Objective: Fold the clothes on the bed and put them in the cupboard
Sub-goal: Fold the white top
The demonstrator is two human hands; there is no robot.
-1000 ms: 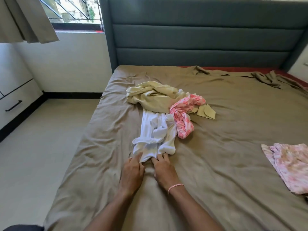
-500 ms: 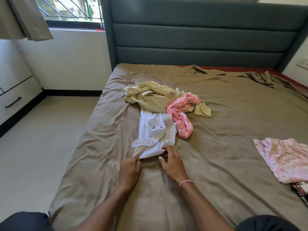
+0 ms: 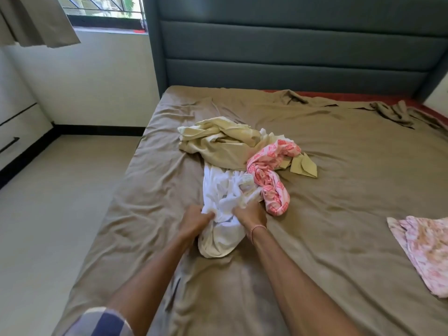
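- While beige cloth (image 3: pixel 218 144) and pink cloth (image 3: pixel 272 185) crowd its upper end, the white garment (image 3: pixel 221 187) lies mid-frame on the bed (image 3: pixel 339 185), long axis running up-down.
- Left grip (image 3: pixel 195 220) and right grip (image 3: pixel 251 214) each clench its bunched lower part.

The bed sheet (image 3: pixel 339 214) is matt brown cloth, heavily creased. Behind it, the headboard (image 3: pixel 291 44) looks like padded grey-green fabric, smooth and dull. The white garment (image 3: pixel 218 190) is thin, soft, crumpled cloth, and the cream garment (image 3: pixel 218 144) and pink printed garment (image 3: pixel 271 180) are limp cloth too. The floor (image 3: pixel 60 202) is smooth, with a faint sheen
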